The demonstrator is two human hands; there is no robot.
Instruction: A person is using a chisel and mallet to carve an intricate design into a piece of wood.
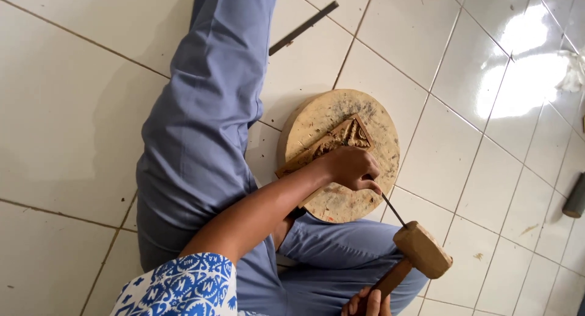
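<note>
Left hand (350,168) gripping chisel (393,209) on carving (341,137); right hand (367,303), half cropped, apparently clasping mallet (420,250).

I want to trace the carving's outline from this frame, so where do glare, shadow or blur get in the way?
Head view: strong glare whitens the floor tiles at upper right, well away from the carved wooden piece, which looks sharp and evenly lit; the left hand covers its lower part; the mallet looks only slightly soft.

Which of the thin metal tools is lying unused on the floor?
The dark flat metal rod on the white tiles beyond the knee; the other, a thin chisel, is gripped in the left hand.
</note>
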